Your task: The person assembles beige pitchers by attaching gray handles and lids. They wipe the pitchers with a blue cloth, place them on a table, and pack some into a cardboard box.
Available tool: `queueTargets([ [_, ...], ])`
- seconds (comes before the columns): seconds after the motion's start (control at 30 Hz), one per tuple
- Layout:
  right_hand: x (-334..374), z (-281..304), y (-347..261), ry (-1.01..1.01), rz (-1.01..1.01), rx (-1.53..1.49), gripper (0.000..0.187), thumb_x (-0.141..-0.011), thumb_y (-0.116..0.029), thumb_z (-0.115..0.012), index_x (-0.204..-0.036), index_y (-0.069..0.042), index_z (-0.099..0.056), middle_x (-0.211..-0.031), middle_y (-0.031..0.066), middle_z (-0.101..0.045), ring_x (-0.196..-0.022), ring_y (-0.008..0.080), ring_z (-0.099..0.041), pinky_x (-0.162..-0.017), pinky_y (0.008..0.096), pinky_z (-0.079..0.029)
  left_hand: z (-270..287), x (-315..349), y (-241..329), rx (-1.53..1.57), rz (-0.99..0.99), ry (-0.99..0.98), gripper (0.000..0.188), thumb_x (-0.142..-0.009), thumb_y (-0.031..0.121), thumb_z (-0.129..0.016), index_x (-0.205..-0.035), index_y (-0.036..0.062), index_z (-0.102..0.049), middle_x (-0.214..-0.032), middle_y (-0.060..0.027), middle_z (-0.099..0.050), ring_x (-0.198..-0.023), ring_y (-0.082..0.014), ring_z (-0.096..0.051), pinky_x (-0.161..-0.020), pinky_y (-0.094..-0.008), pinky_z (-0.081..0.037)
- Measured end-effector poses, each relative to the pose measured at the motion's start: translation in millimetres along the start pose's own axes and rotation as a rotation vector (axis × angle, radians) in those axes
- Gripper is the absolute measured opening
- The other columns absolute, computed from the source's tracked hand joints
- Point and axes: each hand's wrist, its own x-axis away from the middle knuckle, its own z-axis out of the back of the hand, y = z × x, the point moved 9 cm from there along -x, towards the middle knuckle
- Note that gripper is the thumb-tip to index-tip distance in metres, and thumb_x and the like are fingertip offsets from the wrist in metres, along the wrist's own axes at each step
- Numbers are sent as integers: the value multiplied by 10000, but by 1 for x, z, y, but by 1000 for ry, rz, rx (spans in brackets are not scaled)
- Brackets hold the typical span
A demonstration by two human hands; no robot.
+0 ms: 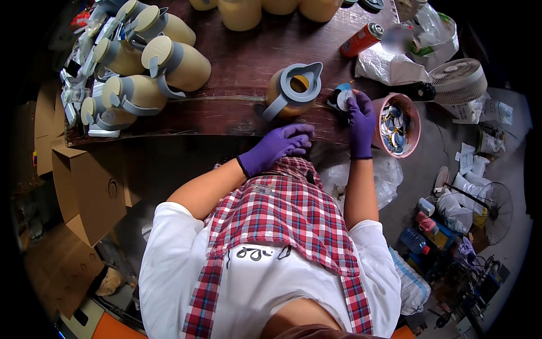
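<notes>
A beige jug [292, 93] with a grey collar, spout and handle stands upright near the table's front edge, its top uncovered. My left hand [278, 148], in a purple glove, is just in front of the jug and apart from it, fingers loosely stretched to the right with nothing seen in them. Also gloved in purple, my right hand [362, 121] pinches a small round pale tag [345, 100] at the table edge, right of the jug. Beside that hand is a pink bucket [416, 116] holding many round blue-and-white tags with strings.
Several lidded beige jugs [189, 66] lie or stand at the table's left, beside silvery wrapped items. More jugs [240, 12] line the back. A red spray can [361, 39], a white fan [457, 79] and plastic bags are at right. Open cardboard boxes [93, 183] stand at left.
</notes>
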Motion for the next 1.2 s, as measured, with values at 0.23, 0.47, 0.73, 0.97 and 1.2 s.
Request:
queueTargets([
  [0.23, 68, -44, -37, -282, -77, 121, 276, -962, -25, -663, -1237, -2, -664, -1168, 53, -705, -1046, 120, -662, -891, 278, -545, -19, 7, 9, -37, -108, -138, 539, -1112, 254, -478, -1582, 61, -297, -1487, -100, -505, -1355, -206, -535, -1094, -348, -489],
  [0.47, 130, -86, -25, -337, 119, 470, 246, -941, -129, -706, -1166, -32, -699, -1099, 124, -747, -995, 204, -728, -864, 325, -548, 44, 42, -15, -25, 41, 301, 366, -1120, 283, -461, -1299, -6, -596, -1299, -110, -648, -1156, -186, -654, -988, -337, -535],
  [0.73, 105, -112, 145, -197, -169, 560, 218, -920, -157, -730, -1070, -8, -673, -955, 144, -724, -887, 201, -691, -812, 339, -529, 209, 33, -44, 110, -33, 578, 247, -1075, 283, -527, -1077, 66, -644, -1013, -51, -696, -835, -134, -677, -720, -256, -543],
  [0.97, 123, -116, 33, 3, 213, 149, 129, -917, -91, -703, -1015, -32, -643, -1100, 106, -665, -1033, 247, -644, -939, 351, -483, 120, 10, 103, -112, -547, 80, 312, -1117, 283, -447, -1148, 37, -636, -1073, -53, -663, -982, -130, -632, -898, -291, -511],
  [1.2, 99, -147, -121, -71, 692, 563, 195, -868, -190, -732, -1016, -100, -642, -1365, 111, -626, -1413, 393, -433, -1182, 533, -243, 54, 32, 111, -124, -380, -225, 441, -1092, 152, -469, -1484, -51, -462, -1162, -64, -649, -1094, -129, -607, -983, -300, -490],
])
